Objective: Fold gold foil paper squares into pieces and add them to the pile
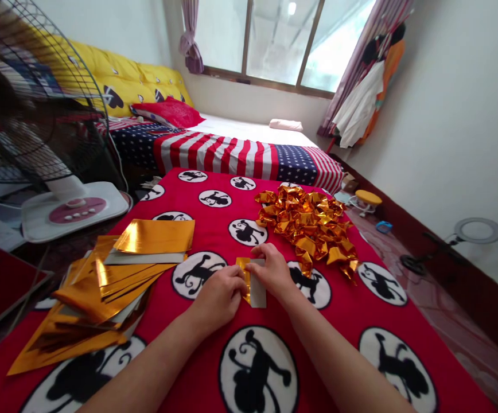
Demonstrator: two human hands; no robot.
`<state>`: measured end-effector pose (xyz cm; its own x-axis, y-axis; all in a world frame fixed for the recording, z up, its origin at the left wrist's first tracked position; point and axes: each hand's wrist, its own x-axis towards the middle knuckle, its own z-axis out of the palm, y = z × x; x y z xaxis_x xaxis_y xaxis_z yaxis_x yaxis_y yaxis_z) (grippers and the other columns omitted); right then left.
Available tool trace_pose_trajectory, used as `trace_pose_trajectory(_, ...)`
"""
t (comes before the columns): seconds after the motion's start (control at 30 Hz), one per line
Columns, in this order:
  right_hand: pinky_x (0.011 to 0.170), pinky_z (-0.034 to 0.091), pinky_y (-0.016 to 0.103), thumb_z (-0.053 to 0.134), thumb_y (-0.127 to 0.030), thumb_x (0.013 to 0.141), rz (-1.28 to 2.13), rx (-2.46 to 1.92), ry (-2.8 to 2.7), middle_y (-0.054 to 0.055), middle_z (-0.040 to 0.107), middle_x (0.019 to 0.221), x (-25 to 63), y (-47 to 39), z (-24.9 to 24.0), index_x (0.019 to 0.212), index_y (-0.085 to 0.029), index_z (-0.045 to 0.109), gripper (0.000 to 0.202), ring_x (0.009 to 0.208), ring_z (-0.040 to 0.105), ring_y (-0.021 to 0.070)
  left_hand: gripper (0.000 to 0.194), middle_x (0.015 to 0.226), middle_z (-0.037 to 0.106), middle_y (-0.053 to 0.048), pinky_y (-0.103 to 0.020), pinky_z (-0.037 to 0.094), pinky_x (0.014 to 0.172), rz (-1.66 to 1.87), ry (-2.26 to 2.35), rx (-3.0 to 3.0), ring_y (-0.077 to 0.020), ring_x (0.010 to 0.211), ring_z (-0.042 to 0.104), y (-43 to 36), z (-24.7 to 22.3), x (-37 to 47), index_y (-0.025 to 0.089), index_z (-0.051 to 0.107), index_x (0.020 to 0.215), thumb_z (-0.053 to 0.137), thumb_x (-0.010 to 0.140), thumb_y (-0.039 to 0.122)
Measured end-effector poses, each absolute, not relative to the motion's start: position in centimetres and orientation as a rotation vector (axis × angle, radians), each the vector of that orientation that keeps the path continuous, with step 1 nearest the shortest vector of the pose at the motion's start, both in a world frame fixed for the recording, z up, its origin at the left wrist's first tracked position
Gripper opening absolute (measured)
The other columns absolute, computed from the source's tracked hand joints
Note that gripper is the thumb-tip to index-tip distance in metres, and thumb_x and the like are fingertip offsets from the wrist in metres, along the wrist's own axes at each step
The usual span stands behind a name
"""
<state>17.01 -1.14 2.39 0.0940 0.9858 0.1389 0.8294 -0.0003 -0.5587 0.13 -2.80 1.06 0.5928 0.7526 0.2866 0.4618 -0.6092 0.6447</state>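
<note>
A small sheet of gold foil paper (258,293), partly folded with its grey-white back showing, lies on the red cloth (326,338) between my hands. My left hand (222,289) is closed, its curled fingers pressing the paper's left edge. From the right, my right hand (273,268) grips the top part of the same paper, thumb on the grey side. To the left is a loose stack of flat gold foil sheets (154,236). Beyond my right hand sits a heap of folded gold foil pieces (307,221).
A standing fan (74,209) is at the left, beside the cloth-covered surface. Behind stands a bed with a flag-patterned cover (227,150). On the floor at right are a ring light (478,230) and a yellow-topped stool (368,198).
</note>
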Motion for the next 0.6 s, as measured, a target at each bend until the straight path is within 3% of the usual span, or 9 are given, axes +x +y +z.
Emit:
trace_pose_trajectory(0.13, 0.071, 0.046, 0.029, 0.063, -0.029, 0.078, 0.456, -1.754, -1.565, 0.005, 0.065, 0.089, 19.1, -4.4, 1.6, 0.091, -0.017, 0.062, 0.018, 0.073, 0.061, 0.0164, 0.011, 0.086, 0.059, -0.005, -0.030, 0.047, 0.079, 0.729, 1.043, 2.285, -0.0180, 0.083, 0.056, -3.4, 1.3, 0.6, 0.017, 0.064, 0.073, 0.058, 0.075, 0.008)
trace_pose_trajectory(0.4, 0.054, 0.046, 0.025, 0.055, -0.027, 0.080, 0.964, -1.640, -1.333, -0.001, 0.064, 0.070, 18.8, -7.4, 0.9, 0.101, -0.020, 0.053, 0.022, 0.057, 0.064, 0.0158, 0.017, 0.086, 0.058, -0.005, -0.029, 0.045, 0.078, 0.749, 1.073, 2.316, -0.0167, 0.083, 0.056, -1.9, 1.0, 0.7, 0.016, 0.062, 0.074, 0.052, 0.081, 0.005)
trace_pose_trajectory(0.6, 0.055, 0.048, 0.025, 0.056, -0.021, 0.076, 0.919, -1.580, -1.327, 0.000, 0.065, 0.074, 18.2, -7.0, 0.1, 0.096, -0.021, 0.056, 0.020, 0.058, 0.063, 0.0148, 0.011, 0.087, 0.059, -0.003, -0.025, 0.046, 0.076, 0.813, 1.012, 2.172, -0.0140, 0.081, 0.058, -1.2, 0.7, 0.1, 0.017, 0.067, 0.075, 0.061, 0.077, 0.007)
